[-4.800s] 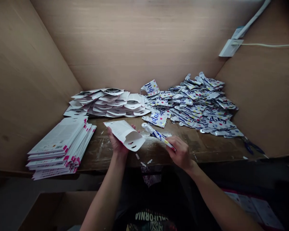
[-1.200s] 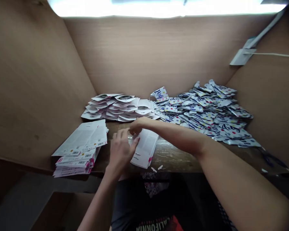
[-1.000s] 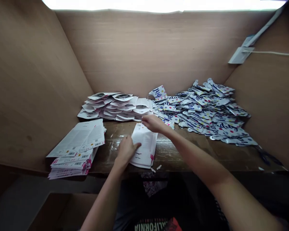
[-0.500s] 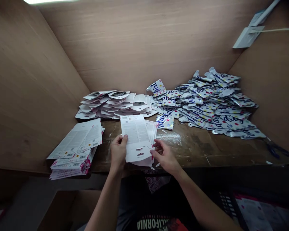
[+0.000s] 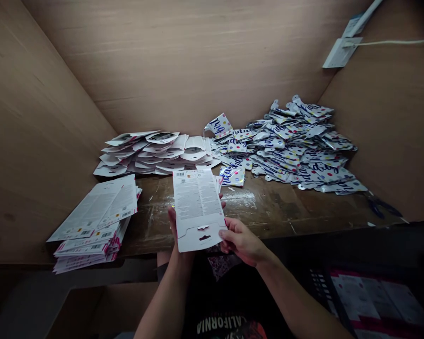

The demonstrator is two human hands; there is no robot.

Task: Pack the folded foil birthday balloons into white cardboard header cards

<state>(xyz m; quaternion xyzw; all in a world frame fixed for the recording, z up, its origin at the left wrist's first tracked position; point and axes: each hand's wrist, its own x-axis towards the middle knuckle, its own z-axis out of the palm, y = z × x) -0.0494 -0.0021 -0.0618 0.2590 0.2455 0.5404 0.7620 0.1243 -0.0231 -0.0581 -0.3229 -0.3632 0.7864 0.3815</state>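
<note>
A white printed card envelope (image 5: 198,202) with hanging holes at its near end is held up over the table's front edge. My left hand (image 5: 180,245) is wrapped round it from the left and beneath, partly hidden, with fingertips showing past the right side. My right hand (image 5: 238,240) pinches its lower right corner, thumb on top. Behind it lies a pile of white envelopes (image 5: 169,153), some bulging open. To the right is a large heap of folded foil pieces (image 5: 297,150) with dots and blue lettering. A stack of printed envelopes (image 5: 102,207) sits at the left.
Blue-handled scissors (image 5: 383,207) lie at the table's right end. Wooden panels (image 5: 162,61) enclose the table (image 5: 268,212). A white wall fitting with a cable (image 5: 341,52) is at the upper right. Below are a cardboard box (image 5: 81,306) and a dark crate (image 5: 325,292) near printed sheets.
My left hand has slid underneath the envelope, which now stands straighter and nearer to me. My right hand has closed on its lower corner. The view has shifted slightly.
</note>
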